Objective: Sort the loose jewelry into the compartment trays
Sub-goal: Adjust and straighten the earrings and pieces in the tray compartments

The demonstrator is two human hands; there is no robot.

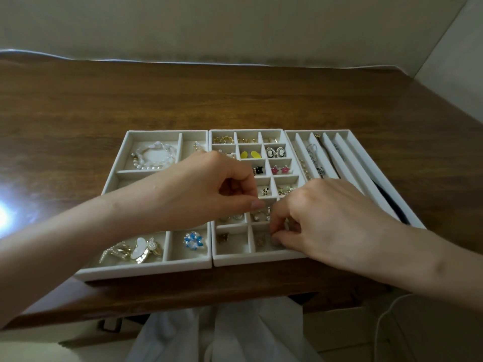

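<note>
Wooden desk (235, 100) | middle tray (261, 259), lower centre: gold piece (261, 241) just frame-left of our right hand (332, 218), its fingers (277, 226) curled | left hand (209, 186) pinched above | held items: we cannot tell

Left tray (146, 269), middle tray (256, 259), right tray (347, 163) side by side on table (235, 100)

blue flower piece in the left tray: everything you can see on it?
The blue flower piece looks like glassy blue petal stones round a pale, clear centre; whether ring or brooch is unclear. It lies alone on the pale lining of the left tray's near right compartment. Nothing else touches it.
</note>
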